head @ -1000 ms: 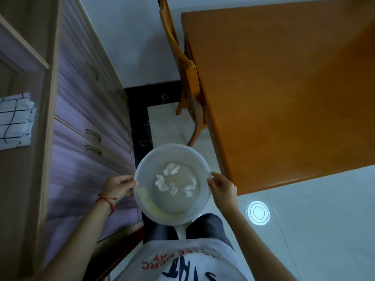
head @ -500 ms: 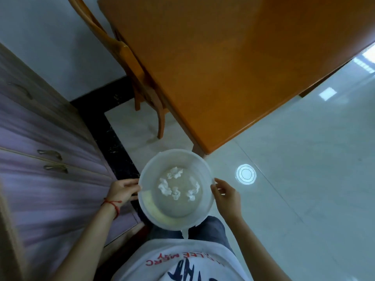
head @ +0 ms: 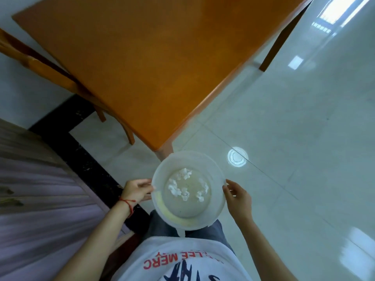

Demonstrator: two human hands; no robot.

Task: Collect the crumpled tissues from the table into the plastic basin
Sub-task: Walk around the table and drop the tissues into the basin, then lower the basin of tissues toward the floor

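Plastic basin (head: 217, 175): round, translucent white, held level in front of the torso, between both hands, just off the near corner of the table (head: 142, 63). Left hand (head: 136, 189): fingers curled onto the left rim, gripping. Right hand (head: 237, 196): fingers partly curled at the right rim; firm contact cannot be told. Crumpled tissues (head: 185, 186): several loose white wads on the basin floor, midway between the hands. Tabletop in view: bare; collection judged complete.
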